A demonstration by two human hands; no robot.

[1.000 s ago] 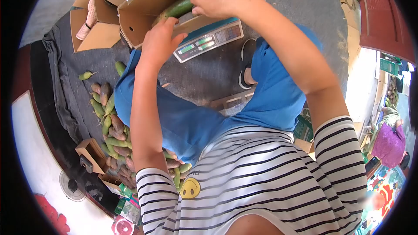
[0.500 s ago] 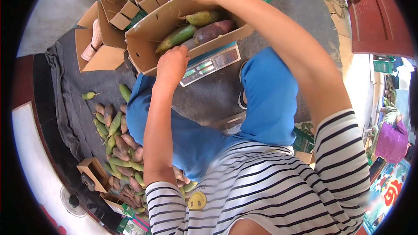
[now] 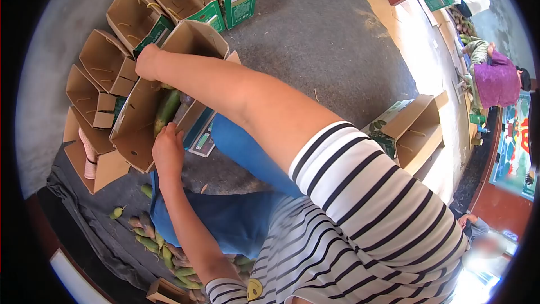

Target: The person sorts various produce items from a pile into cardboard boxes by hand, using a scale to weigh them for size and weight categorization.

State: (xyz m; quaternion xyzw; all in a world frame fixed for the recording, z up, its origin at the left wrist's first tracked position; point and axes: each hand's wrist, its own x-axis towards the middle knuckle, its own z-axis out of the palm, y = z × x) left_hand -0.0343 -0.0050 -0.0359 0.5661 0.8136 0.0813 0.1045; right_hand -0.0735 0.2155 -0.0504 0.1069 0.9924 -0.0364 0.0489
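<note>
An open cardboard box (image 3: 135,121) stands in front of me, with a green, elongated root vegetable (image 3: 166,114) and a purplish one inside, partly covered by my arm. My left hand (image 3: 169,147) curls its fingers over the near wall of this box. Across the box, my right hand (image 3: 148,63) is at the far rim; its fingers point away and are mostly hidden. Beneath the box shows a scale (image 3: 203,139) with a lit green display.
Several open boxes (image 3: 132,17) curve around the left and far side; one holds a pink, mesh-like item (image 3: 89,157). Green and brownish vegetables (image 3: 163,250) lie in a heap at lower left. Another box (image 3: 413,135) stands to the right. A person in purple (image 3: 496,83) is farther off.
My view has swung to the right, so the box appears farther left. My right arm now crosses over the box and hides more of the vegetables. Both hands stay at the box.
</note>
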